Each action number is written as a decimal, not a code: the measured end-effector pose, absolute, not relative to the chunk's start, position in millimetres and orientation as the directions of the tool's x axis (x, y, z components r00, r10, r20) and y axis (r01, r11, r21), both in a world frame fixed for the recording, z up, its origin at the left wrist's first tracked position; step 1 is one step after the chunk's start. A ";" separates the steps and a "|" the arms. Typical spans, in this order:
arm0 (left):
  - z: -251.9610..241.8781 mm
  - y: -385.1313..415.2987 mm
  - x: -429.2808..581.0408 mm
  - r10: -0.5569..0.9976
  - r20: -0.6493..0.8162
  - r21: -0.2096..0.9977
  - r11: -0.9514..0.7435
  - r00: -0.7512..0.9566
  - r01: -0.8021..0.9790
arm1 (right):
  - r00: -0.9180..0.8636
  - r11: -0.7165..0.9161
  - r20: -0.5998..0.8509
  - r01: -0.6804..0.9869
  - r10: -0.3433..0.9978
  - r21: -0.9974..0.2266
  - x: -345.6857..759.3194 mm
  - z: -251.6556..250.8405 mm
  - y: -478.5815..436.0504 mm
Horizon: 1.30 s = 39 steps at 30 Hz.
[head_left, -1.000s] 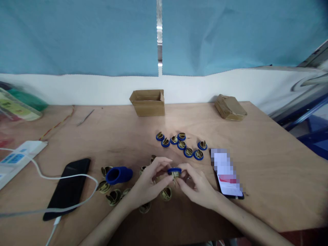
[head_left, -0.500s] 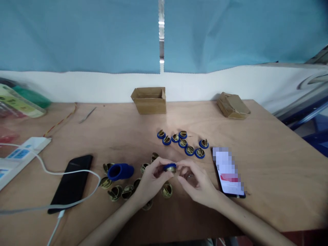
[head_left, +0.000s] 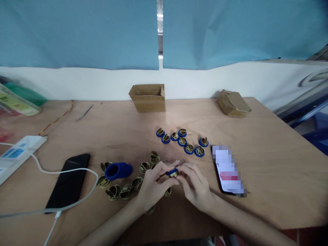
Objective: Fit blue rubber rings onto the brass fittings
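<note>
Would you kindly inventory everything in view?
Held piece: one, brass-blue, front centre
Ringed pieces: eight, brass-blue, centre
Unringed pieces: about ten, brass, front left-centre
Tube: one, blue, front left
Phones: two, black, left, right
Boxes: two, brown, back
Power strip: one, white, left
Cables: several, white, red-yellow, left
Thin tool: one, grey, back left
Packages: unclear, green-yellow, far left
Table: one, brown, below
Curtains: two, blue, behind
Bars: several, blue, right
Hands: two, bare, centre

On wood-grained desk (head_left: pixel 271 164) | rear centre: open carton (head_left: pixel 150 105) | rear right: brown package (head_left: pixel 234 104) | rear left: slim metal tool (head_left: pixel 85 113) | left: white power strip (head_left: pixel 19 152), black phone (head_left: pixel 69 186) crossed by white cable (head_left: pixel 25 214) | centre-left: hollow blue cylinder (head_left: pixel 124 170) lying beside bare brass pieces (head_left: pixel 126 192) | centre: blue-rimmed brass pieces (head_left: pixel 182 141), grouped | right of these: lit phone (head_left: pixel 224 164), face up
</note>
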<state>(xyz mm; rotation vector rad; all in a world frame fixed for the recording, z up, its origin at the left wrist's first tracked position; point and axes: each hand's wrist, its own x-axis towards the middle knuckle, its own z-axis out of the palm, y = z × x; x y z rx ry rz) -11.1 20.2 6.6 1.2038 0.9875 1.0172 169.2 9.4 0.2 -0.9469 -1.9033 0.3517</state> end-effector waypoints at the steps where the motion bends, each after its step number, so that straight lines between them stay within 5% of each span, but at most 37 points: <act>1: 5.6 20.0 -10.6 0.969 -0.048 0.995 0.069 0.244 -0.076 | -0.250 0.656 0.623 0.467 0.741 -0.593 168.6 -1.4 9.3; 13: 1.2 19.3 -14.9 0.960 0.106 0.994 -0.112 0.259 0.007 | -0.329 0.629 0.542 0.498 0.774 -0.597 170.1 -3.8 16.2; 16: 6.7 20.1 -18.3 0.908 0.242 0.958 -0.279 0.341 0.063 | -0.354 0.665 0.568 0.490 0.743 -0.563 171.9 -1.5 17.1; 19: 9.2 22.8 -23.4 0.801 0.414 0.825 -0.531 0.433 0.194 | -0.358 0.682 0.587 0.486 0.726 -0.547 174.7 -1.1 20.4; 22: 6.9 27.3 -29.1 0.654 0.588 0.563 -0.753 0.476 0.340 | -0.339 0.672 0.590 0.500 0.733 -0.547 177.8 -1.1 24.3; 25: 4.0 31.5 -33.8 0.533 0.679 0.330 -0.836 0.505 0.439 | -0.335 0.667 0.589 0.506 0.736 -0.547 179.3 -0.1 25.8; 28: 3.6 33.3 -36.3 0.496 0.704 0.256 -0.845 0.508 0.470 | -0.336 0.669 0.590 0.504 0.735 -0.547 178.7 2.1 24.4; 32: 3.2 31.9 -35.4 0.486 0.730 0.254 -0.845 0.480 0.471 | -0.326 0.674 0.604 0.507 0.727 -0.537 177.0 5.2 21.0; 39: -7.6 26.4 -31.1 0.627 0.671 0.439 -0.766 0.396 0.470 | -0.343 0.708 0.649 0.539 0.679 -0.455 174.5 4.3 16.9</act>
